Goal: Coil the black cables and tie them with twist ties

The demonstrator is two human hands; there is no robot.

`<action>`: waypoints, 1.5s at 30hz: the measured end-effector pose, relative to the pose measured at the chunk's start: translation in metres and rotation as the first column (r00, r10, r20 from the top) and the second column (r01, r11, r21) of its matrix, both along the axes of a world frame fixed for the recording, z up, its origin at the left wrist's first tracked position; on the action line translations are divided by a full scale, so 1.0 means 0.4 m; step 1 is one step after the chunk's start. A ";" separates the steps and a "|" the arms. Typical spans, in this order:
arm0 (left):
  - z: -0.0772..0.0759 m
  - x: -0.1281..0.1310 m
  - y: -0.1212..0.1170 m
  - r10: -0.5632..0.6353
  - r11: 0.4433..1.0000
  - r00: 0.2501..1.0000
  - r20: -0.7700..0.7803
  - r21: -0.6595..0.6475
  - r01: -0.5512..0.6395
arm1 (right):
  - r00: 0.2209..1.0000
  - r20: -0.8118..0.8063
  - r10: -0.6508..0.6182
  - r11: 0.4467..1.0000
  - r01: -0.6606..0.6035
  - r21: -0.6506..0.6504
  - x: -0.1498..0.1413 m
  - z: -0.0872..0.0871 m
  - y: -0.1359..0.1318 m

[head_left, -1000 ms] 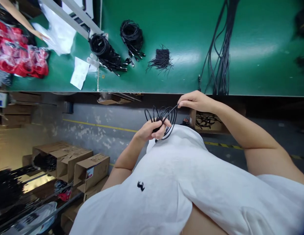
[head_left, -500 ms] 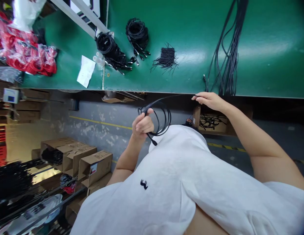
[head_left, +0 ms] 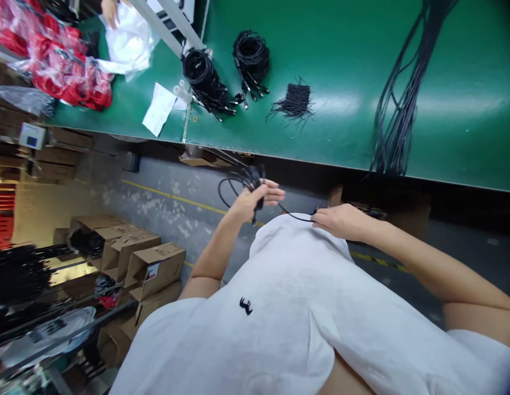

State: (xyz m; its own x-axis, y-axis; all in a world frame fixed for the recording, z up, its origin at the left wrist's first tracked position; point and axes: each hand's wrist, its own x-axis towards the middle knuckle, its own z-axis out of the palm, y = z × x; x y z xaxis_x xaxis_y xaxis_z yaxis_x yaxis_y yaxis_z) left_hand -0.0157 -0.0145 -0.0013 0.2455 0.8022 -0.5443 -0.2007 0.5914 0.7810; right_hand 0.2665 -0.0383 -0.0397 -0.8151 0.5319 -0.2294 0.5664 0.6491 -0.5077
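Note:
My left hand [head_left: 257, 198] grips a partly coiled black cable [head_left: 228, 189] in front of the table edge, thumb over the loops and fingers stretched to the right. From there a length of the same cable runs to my right hand [head_left: 333, 219], whose closed fingers pinch it close to the white shirt. On the green table [head_left: 337, 71] above lie a bunch of uncoiled black cables [head_left: 397, 120], a small pile of short black ties [head_left: 295, 101] and two stacks of coiled black cables, one round stack [head_left: 250, 55] and one longer stack [head_left: 203, 77].
Red items in clear plastic bags [head_left: 74, 71] lie at the table's left, near another person's hand [head_left: 110, 12] by a white plastic bag [head_left: 129, 41]. A paper sheet [head_left: 158, 108] is near the edge. Cardboard boxes [head_left: 164, 269] stand on the floor at lower left.
My right hand has come down and left toward the shirt, drawing the cable nearer my left hand. The left hand has turned and moved slightly right, with the loops now bunched. The view has shifted.

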 end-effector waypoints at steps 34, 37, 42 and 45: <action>0.016 0.026 0.026 -0.484 0.838 0.843 0.235 -0.152 0.524 | 0.996 -0.031 -0.088 0.967 0.077 -0.243 -0.156 0.124 0.179; 0.014 0.034 0.002 -0.317 0.916 0.912 0.261 -0.164 0.366 | 0.974 -0.107 -0.201 0.943 0.163 -0.289 -0.148 0.103 0.185; 0.002 0.028 -0.027 -0.376 0.895 0.895 0.239 -0.158 0.418 | 0.975 -0.097 -0.202 0.930 0.160 -0.332 -0.148 0.062 0.166; 0.007 0.034 -0.026 -0.369 0.900 0.905 0.213 -0.160 0.405 | 0.968 -0.096 -0.230 0.924 0.186 -0.335 -0.141 0.058 0.160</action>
State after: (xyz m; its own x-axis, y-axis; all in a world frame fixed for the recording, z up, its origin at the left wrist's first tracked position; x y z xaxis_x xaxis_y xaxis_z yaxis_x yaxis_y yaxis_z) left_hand -0.0021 -0.0248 0.0014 0.6188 0.5059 -0.6010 -0.0458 0.7870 0.6153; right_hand 0.2102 0.0257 -0.0167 -0.7284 0.6084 -0.3152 0.5855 0.3136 -0.7475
